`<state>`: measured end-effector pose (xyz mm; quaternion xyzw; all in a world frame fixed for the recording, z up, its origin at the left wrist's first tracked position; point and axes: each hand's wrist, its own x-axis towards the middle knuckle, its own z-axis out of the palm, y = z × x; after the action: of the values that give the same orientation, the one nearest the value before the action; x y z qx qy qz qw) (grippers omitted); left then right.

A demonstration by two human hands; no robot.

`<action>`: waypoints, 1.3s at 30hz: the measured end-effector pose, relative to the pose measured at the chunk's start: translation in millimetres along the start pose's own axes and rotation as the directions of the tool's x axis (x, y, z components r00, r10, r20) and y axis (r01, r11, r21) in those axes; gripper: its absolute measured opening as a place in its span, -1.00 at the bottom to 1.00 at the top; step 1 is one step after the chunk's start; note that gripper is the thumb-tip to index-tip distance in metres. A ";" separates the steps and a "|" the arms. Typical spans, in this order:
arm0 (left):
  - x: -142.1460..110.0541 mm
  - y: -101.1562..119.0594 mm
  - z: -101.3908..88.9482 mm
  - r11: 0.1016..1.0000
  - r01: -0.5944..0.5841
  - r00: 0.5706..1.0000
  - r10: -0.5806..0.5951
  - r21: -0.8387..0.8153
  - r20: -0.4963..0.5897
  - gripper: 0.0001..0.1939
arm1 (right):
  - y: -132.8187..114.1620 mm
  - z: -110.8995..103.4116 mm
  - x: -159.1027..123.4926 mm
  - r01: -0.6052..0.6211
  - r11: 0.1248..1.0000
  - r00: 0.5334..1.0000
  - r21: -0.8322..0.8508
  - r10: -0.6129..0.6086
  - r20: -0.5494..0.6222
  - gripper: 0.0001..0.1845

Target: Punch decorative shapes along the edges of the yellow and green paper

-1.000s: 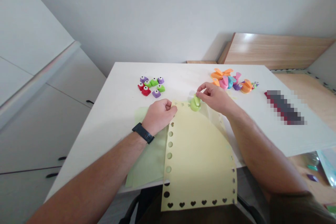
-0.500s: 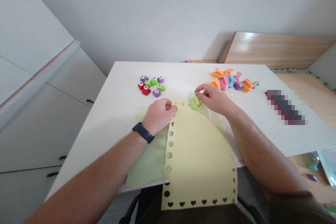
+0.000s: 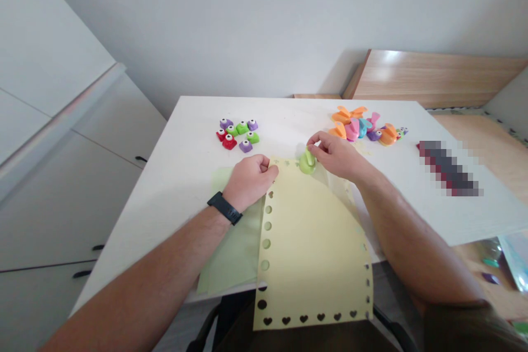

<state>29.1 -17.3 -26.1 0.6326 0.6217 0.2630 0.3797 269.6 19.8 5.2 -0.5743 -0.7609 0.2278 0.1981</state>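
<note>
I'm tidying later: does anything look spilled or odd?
What look like pale paper scraps litter the table just past the right hand. Oddest is the pixelated patch at the right, hiding whatever lies there.

paper sheet (image 3: pixel 313 236): soft yellow, heart cutouts (image 3: pixel 304 319) along the near edge, mostly circles (image 3: pixel 266 243) down the left | punch (image 3: pixel 307 163): super lime green | sheets underneath (image 3: pixel 233 261): kinda minty pale green | small punches (image 3: pixel 230 143): red, purple, green mix, white-and-black tops | bigger punches (image 3: pixel 352 130): orange, pink, some blue | watch strap (image 3: pixel 225 208): plain black | table (image 3: pixel 165 176): just white
</note>
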 end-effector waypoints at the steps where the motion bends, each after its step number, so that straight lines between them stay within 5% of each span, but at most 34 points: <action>1: -0.1 0.1 0.0 1.000 0.000 1.000 0.000 -0.002 0.002 -0.80 | -0.1 -0.1 0.0 0.003 1.000 1.000 0.004 -0.003 -0.001 -0.77; 13: 0.3 -0.1 0.8 1.000 0.004 1.000 -0.004 -0.007 -0.007 -0.81 | -0.4 -0.1 0.2 -0.016 1.000 1.000 -0.004 0.016 -0.008 -0.75; 23: 1.4 -2.4 0.7 1.000 -0.007 1.000 0.007 0.014 -0.008 -0.80 | 1.3 -5.6 3.6 -0.079 0.997 0.989 0.014 0.080 -0.125 -0.69; 39: 0.5 -2.5 0.7 1.000 -0.016 1.000 0.016 0.002 -0.011 -0.81 | -3.1 -4.5 -1.1 -0.029 0.999 0.998 0.029 0.030 -0.046 -0.73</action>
<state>28.2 -17.1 -28.6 0.6365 0.6188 0.2691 0.3736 270.0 18.5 10.6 -0.5879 -0.7442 0.2282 0.2204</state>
